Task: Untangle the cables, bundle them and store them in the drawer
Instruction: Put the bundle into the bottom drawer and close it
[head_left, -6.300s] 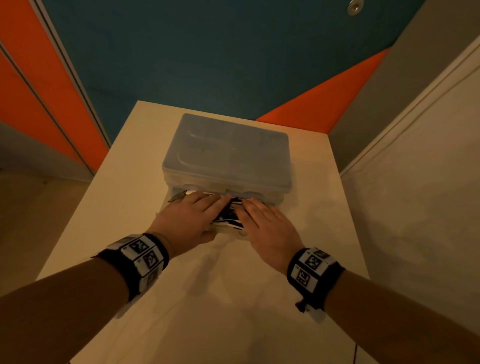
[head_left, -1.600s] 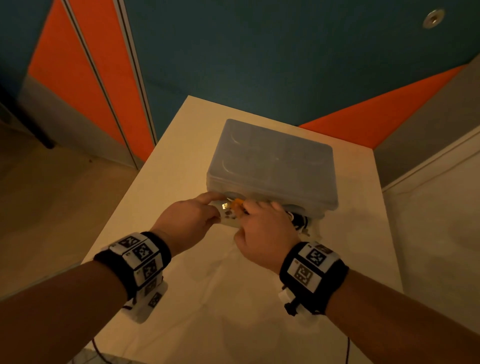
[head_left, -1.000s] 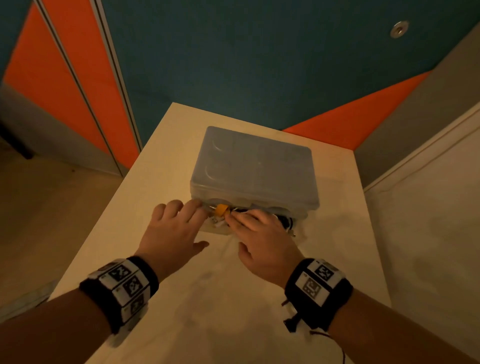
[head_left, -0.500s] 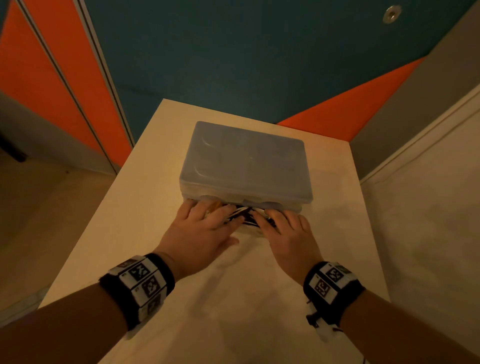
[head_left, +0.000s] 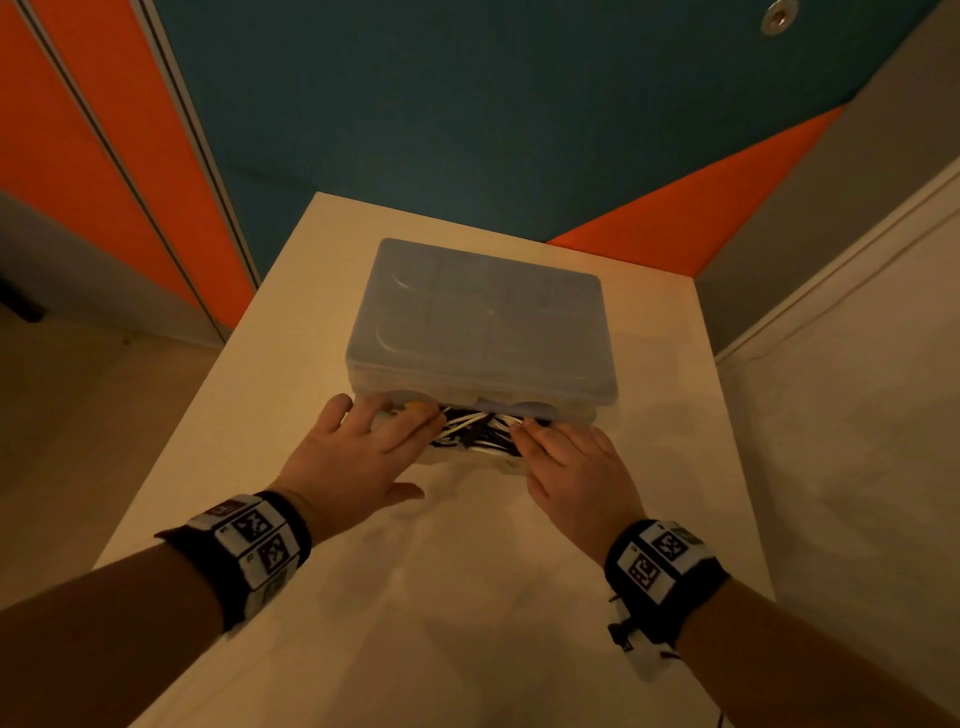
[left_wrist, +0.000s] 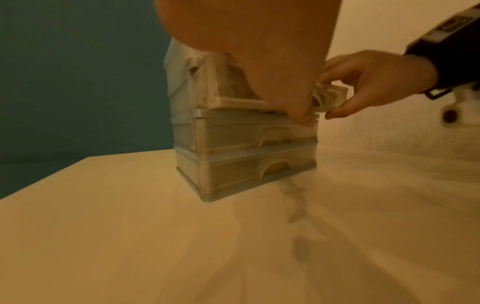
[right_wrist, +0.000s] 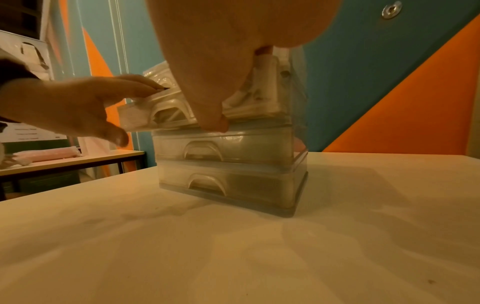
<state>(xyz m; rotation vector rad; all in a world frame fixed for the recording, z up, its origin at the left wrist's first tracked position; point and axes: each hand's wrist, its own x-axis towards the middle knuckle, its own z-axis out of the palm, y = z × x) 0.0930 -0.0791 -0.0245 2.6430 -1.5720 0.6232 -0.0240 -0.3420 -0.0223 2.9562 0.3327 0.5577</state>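
While the left hand and right hand lie flat with straight fingers pressing down the black-and-white cables, these sit inside the partly open top drawer of the three-drawer organiser; apparently only closing it remains.

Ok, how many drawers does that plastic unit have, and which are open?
3. The top drawer is pulled partway out with cables in it; both hands rest on it. The middle drawer and the bottom drawer are shut.
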